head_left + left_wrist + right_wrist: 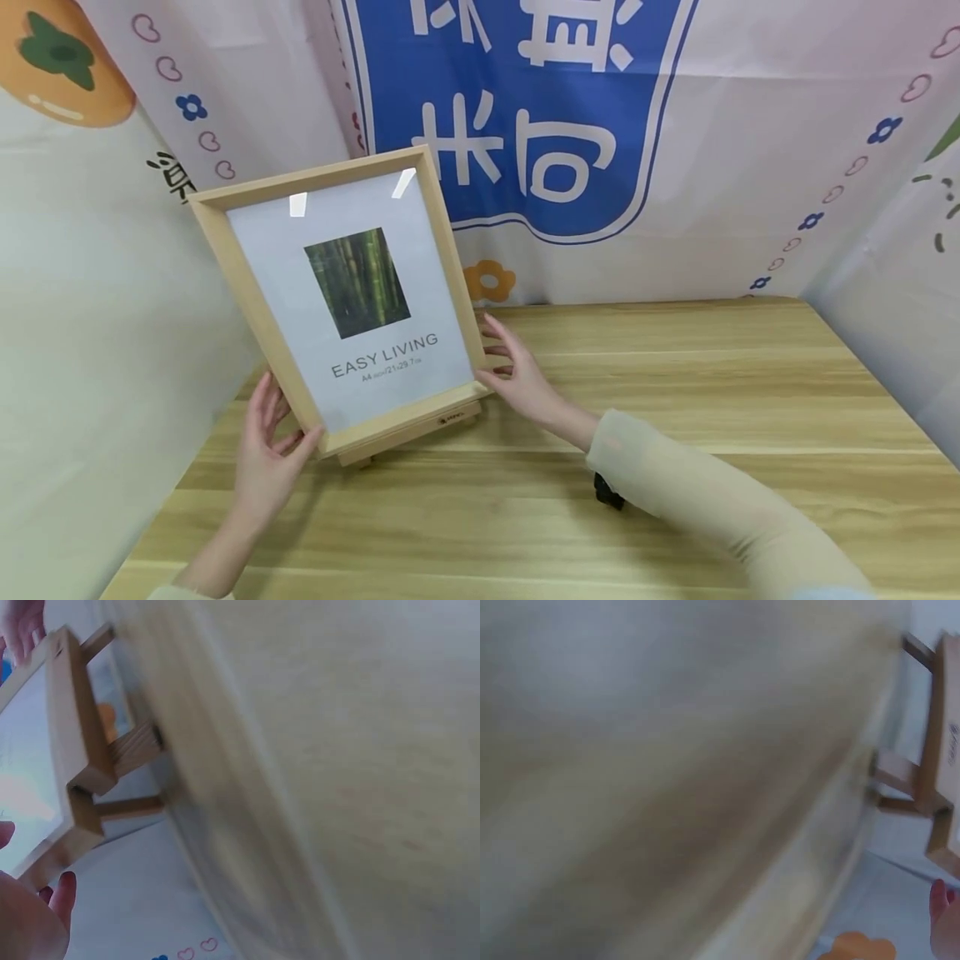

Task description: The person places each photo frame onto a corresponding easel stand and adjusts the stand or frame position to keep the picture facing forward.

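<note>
A light-wood picture frame (442, 250) with a bamboo print and the words "EASY LIVING" leans back on a small wooden tabletop easel (408, 435). Its lower edge is at the easel's ledge. My left hand (266, 458) holds the lower left corner, thumb at the front and fingers along the side. At the lower right side, my right hand (525, 383) holds the frame's edge with spread fingers and thumb near the corner. In the left wrist view the easel legs (135, 748) reach down to the table. The right wrist view catches only part of the easel (936, 727) and fingertips (939, 900).
A wood-grain table (675, 375) spreads out to the right. Behind it hangs a white cloth (727, 192) with a blue sign print, close to the frame's back. A small black object (607, 492) lies under my right sleeve (697, 483).
</note>
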The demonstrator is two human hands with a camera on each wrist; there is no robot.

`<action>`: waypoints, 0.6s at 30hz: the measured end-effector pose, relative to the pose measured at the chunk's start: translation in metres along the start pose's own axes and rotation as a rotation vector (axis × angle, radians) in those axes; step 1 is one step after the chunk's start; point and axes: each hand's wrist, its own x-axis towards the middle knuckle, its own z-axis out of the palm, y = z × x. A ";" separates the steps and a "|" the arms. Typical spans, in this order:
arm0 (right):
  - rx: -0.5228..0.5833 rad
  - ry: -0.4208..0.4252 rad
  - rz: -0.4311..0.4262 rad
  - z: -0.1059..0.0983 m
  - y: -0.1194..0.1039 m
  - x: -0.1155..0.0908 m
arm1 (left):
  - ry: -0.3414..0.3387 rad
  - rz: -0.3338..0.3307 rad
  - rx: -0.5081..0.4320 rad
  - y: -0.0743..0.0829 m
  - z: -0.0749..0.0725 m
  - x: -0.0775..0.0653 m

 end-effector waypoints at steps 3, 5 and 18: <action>0.019 -0.011 0.050 0.001 0.005 -0.011 | -0.049 -0.033 0.009 -0.003 0.001 -0.006; 0.033 -0.032 0.081 0.003 0.008 -0.018 | -0.077 -0.055 0.016 -0.006 0.001 -0.010; -0.033 -0.101 0.149 0.017 0.006 -0.027 | -0.228 -0.167 0.024 -0.016 0.006 -0.022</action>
